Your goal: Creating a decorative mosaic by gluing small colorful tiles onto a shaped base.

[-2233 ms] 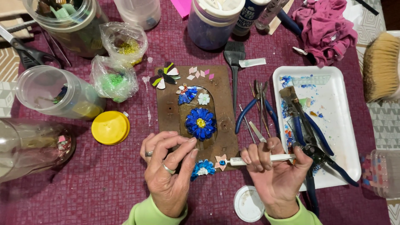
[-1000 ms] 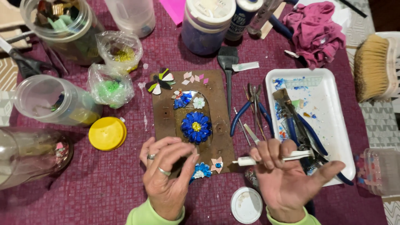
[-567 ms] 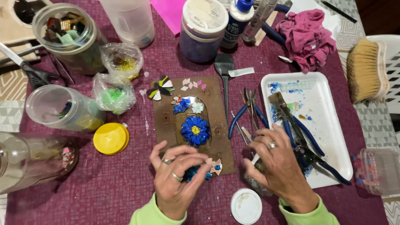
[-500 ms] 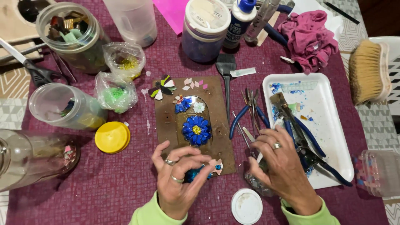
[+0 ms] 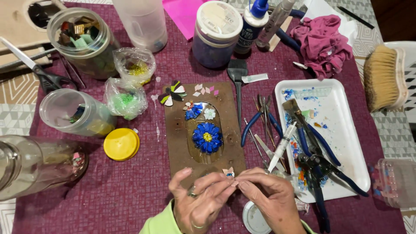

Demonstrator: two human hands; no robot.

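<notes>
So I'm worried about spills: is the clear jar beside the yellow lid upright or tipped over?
Tipped over. The clear jar lies on its side, open mouth facing left, with the yellow lid off beside it.

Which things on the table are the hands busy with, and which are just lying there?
Busy with:
left hand and right hand, fingertips meeting over a small piece
brown board with the blue flower

Just lying there:
yellow lid
scissors
brush
pink cloth
white tray with blue pliers
jars
</notes>
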